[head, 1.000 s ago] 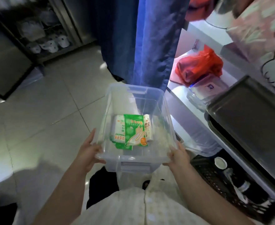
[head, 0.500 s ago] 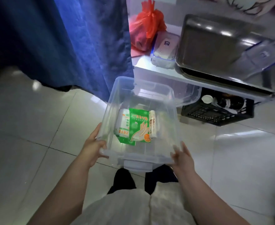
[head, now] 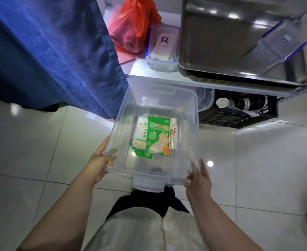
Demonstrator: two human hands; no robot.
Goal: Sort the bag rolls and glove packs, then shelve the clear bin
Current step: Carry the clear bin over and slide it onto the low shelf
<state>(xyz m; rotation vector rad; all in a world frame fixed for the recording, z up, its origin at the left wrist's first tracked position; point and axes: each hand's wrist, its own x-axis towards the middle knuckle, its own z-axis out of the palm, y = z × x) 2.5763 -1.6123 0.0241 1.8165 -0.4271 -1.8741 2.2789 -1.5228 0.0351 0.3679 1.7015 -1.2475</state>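
Bin (head: 194, 124) gripped at near corners by left hand (head: 100, 161) and right hand (head: 199, 180), above tiled floor (head: 40, 151), below shelf (head: 149, 69).

Both bare forearms reach forward and slightly inward from the body. Left hand (head: 99, 161) curls around the near-left corner of the bin (head: 121, 113), thumb over the rim, fingers underneath. Right hand (head: 199, 180) presses against the near-right corner, fingers spread and pointing up along the wall.
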